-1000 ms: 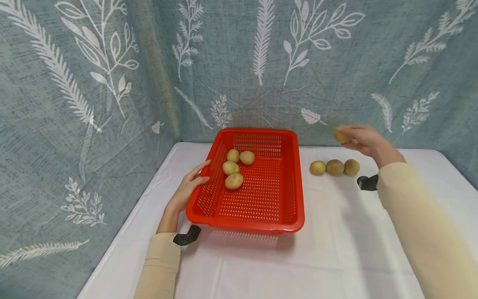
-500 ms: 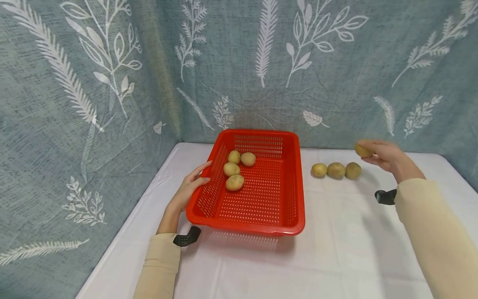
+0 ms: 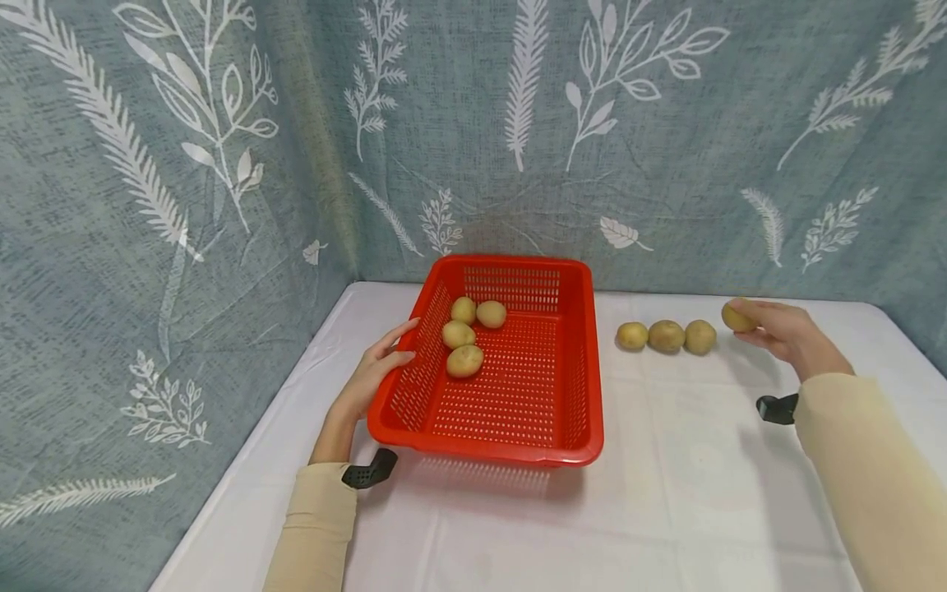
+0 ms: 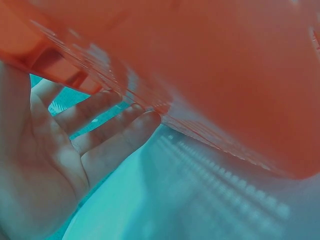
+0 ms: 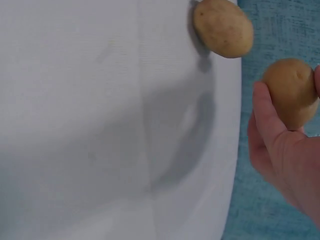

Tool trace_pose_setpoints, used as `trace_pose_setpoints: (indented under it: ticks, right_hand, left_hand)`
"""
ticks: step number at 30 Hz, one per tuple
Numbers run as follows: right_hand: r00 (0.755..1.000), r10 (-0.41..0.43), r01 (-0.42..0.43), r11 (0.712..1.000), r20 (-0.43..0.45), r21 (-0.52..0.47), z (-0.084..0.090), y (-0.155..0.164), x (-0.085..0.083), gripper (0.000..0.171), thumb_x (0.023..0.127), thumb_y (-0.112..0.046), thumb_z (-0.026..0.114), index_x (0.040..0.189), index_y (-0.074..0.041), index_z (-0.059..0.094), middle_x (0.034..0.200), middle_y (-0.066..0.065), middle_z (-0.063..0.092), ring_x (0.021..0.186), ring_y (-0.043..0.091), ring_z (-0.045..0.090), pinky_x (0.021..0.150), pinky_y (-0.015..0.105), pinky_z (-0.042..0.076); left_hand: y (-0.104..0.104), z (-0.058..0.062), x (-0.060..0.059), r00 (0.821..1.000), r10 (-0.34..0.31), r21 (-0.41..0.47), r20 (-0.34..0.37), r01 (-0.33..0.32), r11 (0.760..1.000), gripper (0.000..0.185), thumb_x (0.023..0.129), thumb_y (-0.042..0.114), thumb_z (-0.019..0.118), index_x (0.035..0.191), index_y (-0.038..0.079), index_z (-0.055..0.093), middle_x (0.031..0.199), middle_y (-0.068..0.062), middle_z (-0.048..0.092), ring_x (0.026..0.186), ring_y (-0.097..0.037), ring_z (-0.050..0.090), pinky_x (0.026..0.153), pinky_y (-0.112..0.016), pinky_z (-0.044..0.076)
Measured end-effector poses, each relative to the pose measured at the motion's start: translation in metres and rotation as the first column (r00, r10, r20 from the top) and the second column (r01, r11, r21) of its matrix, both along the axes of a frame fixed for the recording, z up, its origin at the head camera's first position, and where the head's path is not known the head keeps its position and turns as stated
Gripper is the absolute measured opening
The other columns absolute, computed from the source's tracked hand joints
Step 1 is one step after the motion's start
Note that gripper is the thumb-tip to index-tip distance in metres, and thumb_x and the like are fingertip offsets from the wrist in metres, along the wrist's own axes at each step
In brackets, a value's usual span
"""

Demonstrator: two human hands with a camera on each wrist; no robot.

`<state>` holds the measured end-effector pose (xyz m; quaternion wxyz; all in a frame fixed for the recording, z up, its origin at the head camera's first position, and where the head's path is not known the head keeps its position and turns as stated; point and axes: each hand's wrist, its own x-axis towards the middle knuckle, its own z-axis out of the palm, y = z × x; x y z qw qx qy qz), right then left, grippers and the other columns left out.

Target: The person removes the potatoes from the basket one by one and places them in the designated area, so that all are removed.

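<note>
Even, soft light fills the head view, bright on the white bench and free of glare. The red basket throws a faint dotted shadow on its near side, and the patterned backdrop bows outward toward the left and right edges. The left wrist view is heavily blurred, with a strong teal cast and the basket wall smeared out of focus. The right wrist view is sharper: a soft grey shadow lies across the cloth, and a small dark one sits under the potato.

Red basket blurred – right hand cut off.
</note>
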<state>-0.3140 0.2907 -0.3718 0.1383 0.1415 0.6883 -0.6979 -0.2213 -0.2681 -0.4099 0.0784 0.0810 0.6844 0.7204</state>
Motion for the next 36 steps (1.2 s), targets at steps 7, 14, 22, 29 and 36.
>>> trace_pose_setpoints:
  ticks: [7, 14, 22, 29, 36]
  right_hand:
    - [0.997, -0.074, 0.073, 0.997, -0.019, -0.023, -0.024, 0.004, -0.002, 0.025, 0.088, -0.015, 0.066, 0.105, -0.007, 0.048, 0.104, 0.001, 0.045, 0.074, 0.004, 0.053, 0.075, 0.023, 0.052]
    - [0.992, -0.130, 0.128, 0.985, 0.005, 0.112, -0.032, -0.004, 0.000, 0.057, 0.092, -0.017, 0.060, 0.138, 0.008, 0.036, 0.116, 0.010, 0.040, 0.077, 0.006, 0.049, 0.075, 0.023, 0.052]
    - [0.973, -0.217, 0.196, 0.959, 0.084, 0.203, -0.033, -0.010, -0.003, 0.073, 0.092, -0.020, 0.059, 0.149, 0.003, 0.021, 0.132, 0.014, 0.037, 0.088, 0.010, 0.045, 0.080, 0.024, 0.051]
    - [0.973, -0.208, 0.176, 0.950, 0.103, 0.256, -0.034, -0.013, -0.003, 0.072, 0.092, -0.023, 0.058, 0.148, 0.004, 0.022, 0.148, 0.018, 0.025, 0.088, 0.010, 0.046, 0.080, 0.024, 0.051]
    - [0.979, -0.182, 0.141, 0.932, 0.094, 0.333, -0.035, -0.015, -0.003, 0.073, 0.092, -0.026, 0.057, 0.146, 0.010, 0.023, 0.138, 0.020, 0.034, 0.088, 0.013, 0.046, 0.072, 0.022, 0.052]
  left_hand:
    - [0.001, 0.000, 0.000, 1.000, -0.003, 0.005, -0.002, 0.003, 1.000, 0.056, 0.097, 0.008, 0.042, 0.151, 0.012, 0.027, 0.135, -0.024, 0.038, 0.103, -0.029, 0.056, 0.077, -0.038, 0.054]
    - [0.001, -0.002, 0.001, 1.000, -0.005, 0.015, 0.004, 0.005, 1.000, 0.056, 0.097, 0.007, 0.042, 0.151, 0.012, 0.027, 0.135, -0.023, 0.037, 0.103, -0.029, 0.055, 0.077, -0.037, 0.054]
    - [0.000, -0.003, -0.001, 1.000, -0.002, 0.002, -0.012, 0.002, 1.000, 0.056, 0.097, 0.008, 0.042, 0.151, 0.013, 0.028, 0.133, -0.024, 0.039, 0.102, -0.029, 0.056, 0.076, -0.037, 0.054]
    - [0.000, -0.004, -0.003, 1.000, 0.002, -0.004, -0.010, -0.002, 1.000, 0.056, 0.097, 0.008, 0.042, 0.151, 0.013, 0.028, 0.135, -0.025, 0.038, 0.102, -0.029, 0.056, 0.076, -0.037, 0.054]
    - [0.000, -0.003, -0.002, 1.000, 0.003, -0.009, -0.009, -0.003, 1.000, 0.057, 0.096, 0.008, 0.041, 0.151, 0.014, 0.028, 0.134, -0.026, 0.038, 0.101, -0.030, 0.057, 0.076, -0.038, 0.054]
